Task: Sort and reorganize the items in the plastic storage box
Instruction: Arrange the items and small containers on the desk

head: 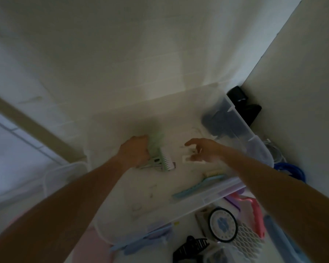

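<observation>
Both arms reach down into a clear plastic storage box (213,198). My left hand (134,151) is closed around a bunch of pale green combs (162,159) near the box's far left. Over the box's middle, my right hand (205,149) hovers with fingers spread above a small white flat item (188,160), holding nothing. A light blue brush (198,184) lies against the near right wall. A dark blue object (219,120) sits in the far right corner. The picture is dim and blurred.
Outside the box at lower right lie a round black-rimmed item (223,223), a white mesh piece (247,236), a pink item (254,211), a black claw clip (190,247) and blue clips (146,242). A black object (243,105) stands by the wall corner. Blue cord (291,169) lies right.
</observation>
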A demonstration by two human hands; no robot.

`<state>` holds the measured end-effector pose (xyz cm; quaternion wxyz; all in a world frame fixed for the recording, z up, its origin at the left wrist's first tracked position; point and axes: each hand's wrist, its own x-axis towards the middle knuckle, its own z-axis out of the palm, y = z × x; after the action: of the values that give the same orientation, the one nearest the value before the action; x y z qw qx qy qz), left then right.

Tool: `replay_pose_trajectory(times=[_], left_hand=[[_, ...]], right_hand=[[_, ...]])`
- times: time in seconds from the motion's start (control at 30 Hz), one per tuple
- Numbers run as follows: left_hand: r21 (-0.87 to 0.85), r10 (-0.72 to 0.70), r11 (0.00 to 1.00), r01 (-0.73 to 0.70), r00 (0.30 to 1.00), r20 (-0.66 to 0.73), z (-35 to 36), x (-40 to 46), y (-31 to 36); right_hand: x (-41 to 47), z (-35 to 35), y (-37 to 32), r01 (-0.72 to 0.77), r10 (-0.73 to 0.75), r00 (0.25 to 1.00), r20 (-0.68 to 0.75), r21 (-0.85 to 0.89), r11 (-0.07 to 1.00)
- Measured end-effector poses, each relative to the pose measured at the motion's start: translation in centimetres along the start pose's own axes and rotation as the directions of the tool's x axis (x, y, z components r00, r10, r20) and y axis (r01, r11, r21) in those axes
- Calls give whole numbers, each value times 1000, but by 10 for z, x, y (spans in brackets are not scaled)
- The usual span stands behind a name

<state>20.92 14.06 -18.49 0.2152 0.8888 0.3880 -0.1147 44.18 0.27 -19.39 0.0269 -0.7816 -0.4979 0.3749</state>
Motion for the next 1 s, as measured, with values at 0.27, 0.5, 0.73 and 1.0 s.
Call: replay_pose_trajectory(times=[0.27, 0.5, 0.73, 1.0], left_hand=[[-116, 42, 992, -53, 994, -100, -27, 8, -17], [-111, 92, 988, -104, 990, -104, -20, 2, -24], [-167, 133, 973, -159, 979, -153, -22, -5, -21], [-157, 312, 928, -337, 936, -165, -8, 16, 6]], right_hand=[[7, 4, -53, -222, 211, 975, 70, 262, 939], [32, 50, -88, -215, 242, 959, -145, 177, 960], [13, -9, -59, -296, 380, 897, -225, 332, 896], [2, -19, -4, -320, 489, 803, -340, 445, 836]])
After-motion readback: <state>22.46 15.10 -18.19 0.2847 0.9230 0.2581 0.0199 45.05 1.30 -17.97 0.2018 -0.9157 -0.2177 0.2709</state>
